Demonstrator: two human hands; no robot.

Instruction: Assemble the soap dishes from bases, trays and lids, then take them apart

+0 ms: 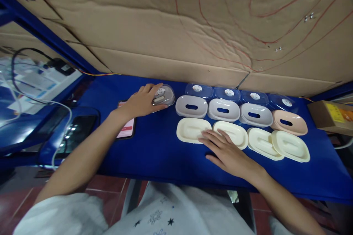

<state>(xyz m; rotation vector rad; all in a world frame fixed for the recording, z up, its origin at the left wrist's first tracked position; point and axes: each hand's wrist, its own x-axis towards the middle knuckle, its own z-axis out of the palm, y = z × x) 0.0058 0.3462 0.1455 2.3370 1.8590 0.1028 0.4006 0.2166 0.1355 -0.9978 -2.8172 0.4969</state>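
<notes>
My left hand [142,102] has its thumb and fingers around the left side of a grey box with a clear lid [168,97]. The box stands at the left end of the rows. My right hand [224,152] is spread, palm down, with fingertips over the facing ends of two cream trays [190,130]. Several cream trays form the front row, and the two rightmost overlap. Behind them are several pale grey slotted trays [191,113] and one peach slotted tray [299,123]. Clear lids with round stickers [197,89] lie in the back row.
On the blue table [157,158], a phone [128,130] lies partly under my left forearm. Cables and a black device [62,66] are at the left. A cardboard wall [138,25] rises behind the table. At the right edge sits a cardboard box [320,115].
</notes>
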